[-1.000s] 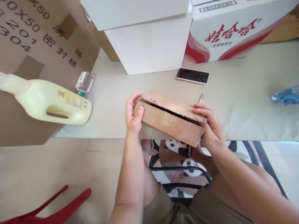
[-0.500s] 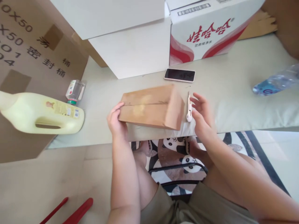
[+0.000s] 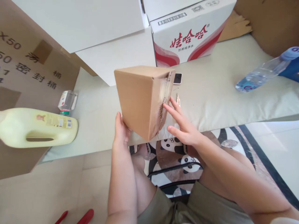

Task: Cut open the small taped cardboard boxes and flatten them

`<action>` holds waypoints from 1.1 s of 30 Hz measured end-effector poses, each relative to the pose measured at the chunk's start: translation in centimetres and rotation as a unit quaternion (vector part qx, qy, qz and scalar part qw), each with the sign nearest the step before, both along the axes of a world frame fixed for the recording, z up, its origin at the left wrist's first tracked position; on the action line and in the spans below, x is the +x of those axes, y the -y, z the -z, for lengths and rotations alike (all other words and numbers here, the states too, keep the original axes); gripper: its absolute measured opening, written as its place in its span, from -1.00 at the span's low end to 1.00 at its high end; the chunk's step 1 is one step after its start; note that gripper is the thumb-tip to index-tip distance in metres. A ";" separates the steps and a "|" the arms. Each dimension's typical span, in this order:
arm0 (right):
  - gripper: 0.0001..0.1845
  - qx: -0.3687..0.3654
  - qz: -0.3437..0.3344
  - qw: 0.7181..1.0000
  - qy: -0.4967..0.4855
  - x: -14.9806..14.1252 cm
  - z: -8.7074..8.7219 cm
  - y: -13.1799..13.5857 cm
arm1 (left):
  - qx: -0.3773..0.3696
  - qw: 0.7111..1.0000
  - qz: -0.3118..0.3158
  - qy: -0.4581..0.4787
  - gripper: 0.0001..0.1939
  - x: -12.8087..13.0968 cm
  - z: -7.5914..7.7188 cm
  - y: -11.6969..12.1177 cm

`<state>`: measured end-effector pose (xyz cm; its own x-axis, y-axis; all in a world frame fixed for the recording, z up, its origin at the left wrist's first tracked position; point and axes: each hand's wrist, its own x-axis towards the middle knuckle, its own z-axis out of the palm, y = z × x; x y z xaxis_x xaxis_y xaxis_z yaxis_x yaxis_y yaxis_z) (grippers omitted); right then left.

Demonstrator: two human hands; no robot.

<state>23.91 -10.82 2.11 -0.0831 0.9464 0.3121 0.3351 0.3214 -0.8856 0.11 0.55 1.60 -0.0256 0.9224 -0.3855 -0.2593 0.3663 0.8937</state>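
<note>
A brown cardboard box [image 3: 136,101] is tilted up above the bench in front of me, its taped side turned to the right. My left hand [image 3: 121,129] grips its lower left part, the thumb on the outside and the other fingers partly hidden. My right hand [image 3: 184,126] is open with fingers spread, its fingertips at the taped side. Behind that hand lies a slim white utility knife [image 3: 178,99], largely covered. A phone [image 3: 177,79] shows only partly past the box.
A yellow jug [image 3: 63,133] and a small clear bottle [image 3: 67,101] lie at left. Behind stand white cartons [image 3: 121,53] and a red-and-white water carton [image 3: 187,40]. A water bottle [image 3: 259,77] lies at right on the cloth-covered bench [image 3: 217,93].
The box has been lifted and turned, so its taped side now faces right. My right hand has moved left from beside the knife to the box. The camera view has shifted slightly.
</note>
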 end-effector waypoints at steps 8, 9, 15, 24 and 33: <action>-0.50 -0.001 0.061 0.988 -0.145 1.2 -0.6 0.1 | -0.098 0.848 0.490 -0.175 -0.40 0.1 -0.3 1.6; -0.56 -0.022 0.071 0.986 -0.151 1.2 -0.6 0.0 | -0.089 0.832 0.513 -0.194 -0.45 0.2 -0.2 1.5; -0.67 -0.093 0.025 0.985 -0.140 1.0 -0.5 -0.1 | 0.126 0.960 0.185 -0.169 -0.41 0.4 1.4 -0.1; -0.71 -0.125 -0.066 0.977 -0.162 -0.2 -0.7 0.2 | 0.260 0.961 0.090 0.001 -0.34 0.1 1.1 -0.3; -0.49 -0.196 0.234 0.943 0.133 1.9 0.3 -1.9 | 0.266 0.961 0.072 0.022 -0.37 0.3 1.1 -0.1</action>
<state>25.78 -8.89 1.81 0.3468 0.9370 -0.0416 0.5857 -0.2510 -0.7707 0.43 0.70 0.52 0.1231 0.9819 0.1441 -0.2825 -0.1045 0.9536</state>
